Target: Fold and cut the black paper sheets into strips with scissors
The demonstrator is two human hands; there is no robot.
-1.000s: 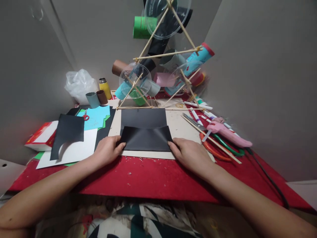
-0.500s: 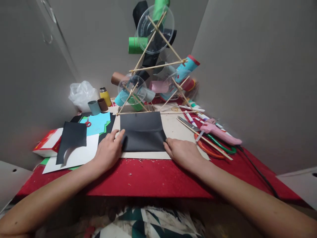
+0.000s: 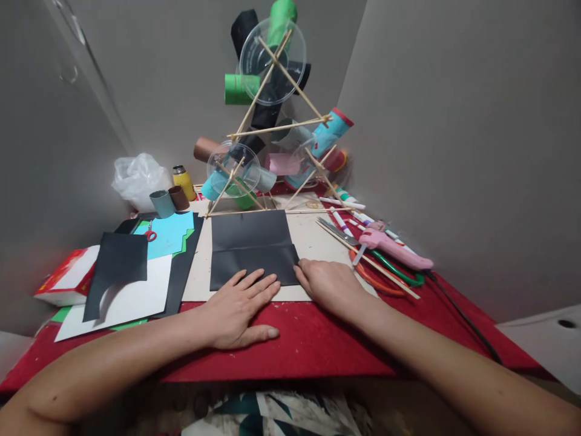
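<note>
A sheet of black paper [image 3: 249, 233] lies in front of me, its near part folded back over the far part along the front edge. My left hand [image 3: 242, 312] rests flat with fingers stretched, the fingertips on the near folded part and the thumb over the red cloth. At the right edge of the flap, my right hand [image 3: 329, 281] is closed, with thumb and bent fingers pinching the paper's corner. Beneath the paper is a pale board [image 3: 197, 278].
Behind stands a stick frame [image 3: 276, 127] with clear plastic discs and coloured tubes. To the right lie a pink glue gun [image 3: 397, 248], orange-handled scissors [image 3: 379, 284] and markers. On the left are coloured papers [image 3: 167, 239], small red scissors [image 3: 150, 234] and a red-and-white box [image 3: 68, 275].
My left hand has moved from the paper's left side to its front edge and spread out flat. My right hand stays at the right corner. The camera view has shifted slightly.
</note>
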